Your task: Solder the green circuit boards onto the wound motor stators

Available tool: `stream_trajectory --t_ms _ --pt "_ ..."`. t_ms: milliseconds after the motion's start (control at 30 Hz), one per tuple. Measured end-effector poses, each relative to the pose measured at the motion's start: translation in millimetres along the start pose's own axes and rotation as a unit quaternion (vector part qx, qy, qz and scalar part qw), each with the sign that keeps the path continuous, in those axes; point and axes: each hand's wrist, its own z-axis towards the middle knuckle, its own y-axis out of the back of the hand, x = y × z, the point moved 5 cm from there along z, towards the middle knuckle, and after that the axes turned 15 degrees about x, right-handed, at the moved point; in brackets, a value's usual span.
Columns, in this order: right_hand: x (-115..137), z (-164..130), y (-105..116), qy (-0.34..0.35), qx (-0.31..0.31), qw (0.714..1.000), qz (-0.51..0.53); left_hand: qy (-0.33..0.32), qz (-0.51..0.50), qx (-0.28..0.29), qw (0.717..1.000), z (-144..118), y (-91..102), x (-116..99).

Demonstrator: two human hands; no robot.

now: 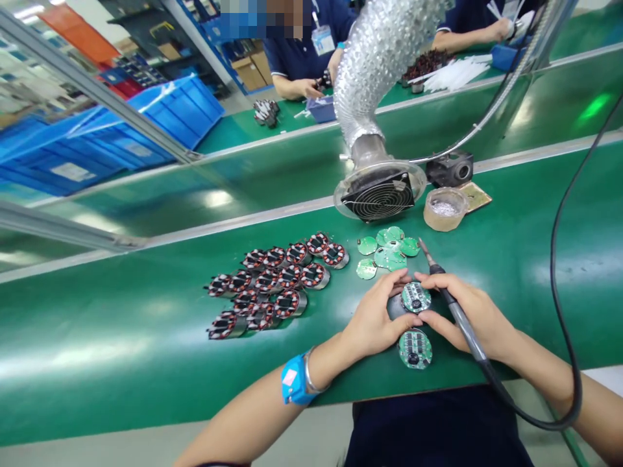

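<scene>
My left hand (377,318) and my right hand (470,314) both pinch a motor stator topped with a round green circuit board (415,297) on the green table. My right hand also holds a soldering iron (445,295), its tip pointing up and away toward the loose boards. A second stator with a board (415,348) lies just below, close to the table's near edge. A blue wrist strap (293,381) is on my left wrist.
Several copper-wound stators (272,282) lie in a group to the left. Loose green round boards (387,251) lie ahead. A fume fan (378,194) on a foil duct, a tape roll (444,209) and a black cable (559,259) stand beyond. Other people work at far tables.
</scene>
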Motion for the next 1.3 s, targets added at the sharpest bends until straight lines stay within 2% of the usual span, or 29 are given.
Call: stream_trajectory --t_ms 133,367,500,600,700,800,900,967,1033,1067,1133,1200,1267,1300 --pt "3 5 -2 0.013 0.006 1.0 -0.017 0.012 -0.044 -0.016 0.999 -1 4.2 2" --pt "2 8 -3 0.002 0.009 0.999 -0.032 0.038 0.0 -0.047 0.998 -1 4.3 2" --pt "-1 10 1 0.008 0.049 0.999 -0.009 0.037 0.006 -0.05 0.998 0 6.1 1" --pt "-5 10 3 0.004 0.078 0.997 0.012 0.041 -0.061 -0.009 0.997 0 11.1 2" --pt "-9 8 4 -0.021 0.069 0.997 0.023 0.065 -0.175 0.025 0.982 -1 15.7 8" --pt "-8 8 1 -0.018 0.069 0.997 0.038 0.104 -0.233 0.012 0.967 -2 18.3 19" --pt "-7 8 -1 -0.017 0.075 0.996 0.037 0.107 -0.209 -0.011 0.972 -3 22.0 20" --pt "-6 5 0 -0.018 0.06 0.997 0.034 0.082 -0.13 -0.037 0.987 -9 27.7 8" --pt "-6 -1 3 -0.026 0.02 0.999 0.04 0.032 -0.017 -0.057 0.998 -19 30.5 -14" --pt "-7 -4 6 -0.037 -0.009 0.998 0.049 0.002 0.032 -0.048 0.998 -25 27.7 -26" --pt "-10 -12 10 -0.062 -0.072 0.993 0.073 -0.03 0.076 0.048 0.996 -33 9.9 -42" --pt "-11 -17 12 -0.075 -0.118 0.985 0.098 -0.001 0.075 0.096 0.992 -39 -6.2 -44" --pt "-10 -19 13 -0.079 -0.139 0.981 0.11 0.055 -0.004 0.065 0.996 -43 -12.8 -36" --pt "-9 -20 13 -0.079 -0.145 0.98 0.112 0.085 -0.086 0.031 0.992 -45 -13.5 -30"
